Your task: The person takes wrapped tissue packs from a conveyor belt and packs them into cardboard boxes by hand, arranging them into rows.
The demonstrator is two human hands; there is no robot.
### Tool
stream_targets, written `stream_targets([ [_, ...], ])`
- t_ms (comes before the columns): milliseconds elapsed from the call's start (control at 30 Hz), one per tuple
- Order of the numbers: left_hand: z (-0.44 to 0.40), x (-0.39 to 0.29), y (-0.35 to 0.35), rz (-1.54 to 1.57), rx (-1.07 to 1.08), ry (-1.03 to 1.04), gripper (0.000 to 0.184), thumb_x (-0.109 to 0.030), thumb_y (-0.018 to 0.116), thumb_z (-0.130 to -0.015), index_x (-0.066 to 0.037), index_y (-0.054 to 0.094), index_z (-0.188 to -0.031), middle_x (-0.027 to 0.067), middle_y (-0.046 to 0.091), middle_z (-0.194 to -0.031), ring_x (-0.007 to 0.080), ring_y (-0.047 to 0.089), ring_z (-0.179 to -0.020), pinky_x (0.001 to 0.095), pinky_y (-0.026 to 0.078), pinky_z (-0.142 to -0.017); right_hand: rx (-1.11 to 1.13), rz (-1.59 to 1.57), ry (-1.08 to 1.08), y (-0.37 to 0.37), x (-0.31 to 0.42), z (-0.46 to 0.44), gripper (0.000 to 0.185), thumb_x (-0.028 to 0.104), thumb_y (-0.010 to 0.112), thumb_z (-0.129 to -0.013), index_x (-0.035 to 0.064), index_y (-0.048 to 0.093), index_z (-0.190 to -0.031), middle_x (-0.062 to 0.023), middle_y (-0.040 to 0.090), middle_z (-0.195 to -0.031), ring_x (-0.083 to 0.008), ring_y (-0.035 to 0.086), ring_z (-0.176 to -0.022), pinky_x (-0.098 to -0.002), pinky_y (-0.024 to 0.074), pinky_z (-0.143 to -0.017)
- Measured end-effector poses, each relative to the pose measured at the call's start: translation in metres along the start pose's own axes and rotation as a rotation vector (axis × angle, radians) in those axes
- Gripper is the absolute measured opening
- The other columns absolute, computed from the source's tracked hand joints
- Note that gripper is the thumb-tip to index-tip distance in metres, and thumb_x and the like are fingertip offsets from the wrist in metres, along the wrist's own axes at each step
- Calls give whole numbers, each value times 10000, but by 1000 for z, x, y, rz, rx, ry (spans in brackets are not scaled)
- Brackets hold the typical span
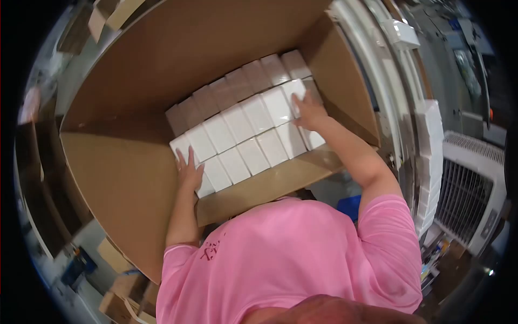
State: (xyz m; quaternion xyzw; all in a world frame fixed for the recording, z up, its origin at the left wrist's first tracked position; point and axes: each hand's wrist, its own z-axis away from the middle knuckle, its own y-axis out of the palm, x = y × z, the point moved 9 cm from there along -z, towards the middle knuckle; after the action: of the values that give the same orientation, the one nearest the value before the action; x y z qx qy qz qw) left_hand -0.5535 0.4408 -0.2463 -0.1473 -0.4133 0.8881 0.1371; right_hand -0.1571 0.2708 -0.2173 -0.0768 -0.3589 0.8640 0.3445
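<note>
Inside a large open cardboard carton (118, 178), white boxes (244, 123) stand packed in rows. A farther row of boxes (221, 93) lies in shadow and looks lower than the bright middle row. My left hand (189, 168) rests at the left end of the bright rows, its fingers spread over the box edges. At the right end, my right hand (308, 110) touches the top of a white box (294, 90), fingers apart. Both hands appear to press against the boxes from the two ends.
Right of the carton runs a pale rail (386, 81), with a line of white boxes (429, 162) beside it. A grilled appliance (468, 189) stands farther right. Opened cardboard (121, 297) lies at the lower left, and a blue object (348, 207) shows under the near flap.
</note>
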Motion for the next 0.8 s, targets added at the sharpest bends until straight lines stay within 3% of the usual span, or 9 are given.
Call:
stream_targets([
  [67, -6, 8, 13, -83, 81, -5, 817, -245, 619, -842, -203, 134, -1499, 232, -6, -1537, 432, 165, -1388, 463, 232, -1127, -42, 34, -185, 11, 1, 3, 724, 408, 667, -815, 130, 360, -1409, -189, 401, -1393, -365, 430, -1251, -437, 373, -1026],
  [133, -8, 6, 16, -113, 117, 64, 889, -194, 660, -785, -104, 127, -1490, 295, 66, -1509, 421, 188, -1384, 416, 232, -1135, -19, -181, -323, -8, 3, 48, 653, 424, 634, -842, 88, 428, -1363, -169, 508, -1313, -338, 528, -1147, -411, 426, -971],
  [200, -39, 23, 43, -236, 177, 58, 886, -195, 662, -793, 5, 121, -1466, 295, 195, -1482, 401, 205, -1385, 415, 213, -1142, -305, -583, -521, -51, -12, 123, 599, 395, 624, -856, 56, 475, -1326, -178, 557, -1252, -339, 545, -1111, -410, 430, -956],
  [267, -17, -53, 7, -128, 31, 162, 849, -182, 668, -801, 9, 165, -1457, 237, 279, -1474, 382, 233, -1380, 413, 229, -1133, -579, -696, -550, -76, -59, 200, 532, 348, 618, -865, 59, 506, -1296, -164, 578, -1225, -322, 581, -1053, -407, 450, -928],
  [367, 1, -180, -26, 156, -222, 412, 754, -151, 655, -823, -17, 251, -1446, 206, 326, -1463, 352, 297, -1359, 401, 256, -1115, -888, -872, -284, -60, -175, 304, 479, 311, 634, -857, 63, 548, -1257, -149, 592, -1207, -286, 598, -1038, -384, 466, -904],
  [500, 108, -405, -86, 421, -399, 825, 580, -49, 573, -881, -35, 350, -1415, 188, 401, -1426, 308, 391, -1314, 372, 297, -1085, -1310, -914, 437, 31, -339, 458, 400, 276, 650, -855, 50, 586, -1179, -130, 655, -1083, -240, 639, -921, -337, 494, -829],
  [600, 156, -543, -84, 705, -167, 1049, 533, -101, 621, -869, -41, 440, -1367, 144, 502, -1357, 241, 506, -1208, 342, 388, -995, -1603, -659, 865, 126, -422, 562, 406, 237, 691, -823, 23, 591, -1153, -169, 551, -1234, -284, 487, -1192, -364, 370, -1019],
  [700, 234, -656, -64, 404, -325, 1302, 470, -160, 669, -833, -12, 529, -1257, 187, 583, -1208, 338, 535, -1139, 380, 423, -952, -1431, -508, 1177, 213, -474, 623, 641, 273, 710, -801, 29, 452, -1335, -185, 518, -1287, -315, 462, -1225, -379, 345, -1043],
  [800, 298, -738, -12, 67, -395, 1519, 573, -273, 681, -821, 21, 494, -1275, 212, 597, -1108, 364, 552, -1045, 424, 448, -896, -1280, -1119, 936, 275, -509, 609, 821, 302, 725, -780, 51, 303, -1438, -203, 456, -1365, -309, 452, -1250, -375, 342, -1046],
])
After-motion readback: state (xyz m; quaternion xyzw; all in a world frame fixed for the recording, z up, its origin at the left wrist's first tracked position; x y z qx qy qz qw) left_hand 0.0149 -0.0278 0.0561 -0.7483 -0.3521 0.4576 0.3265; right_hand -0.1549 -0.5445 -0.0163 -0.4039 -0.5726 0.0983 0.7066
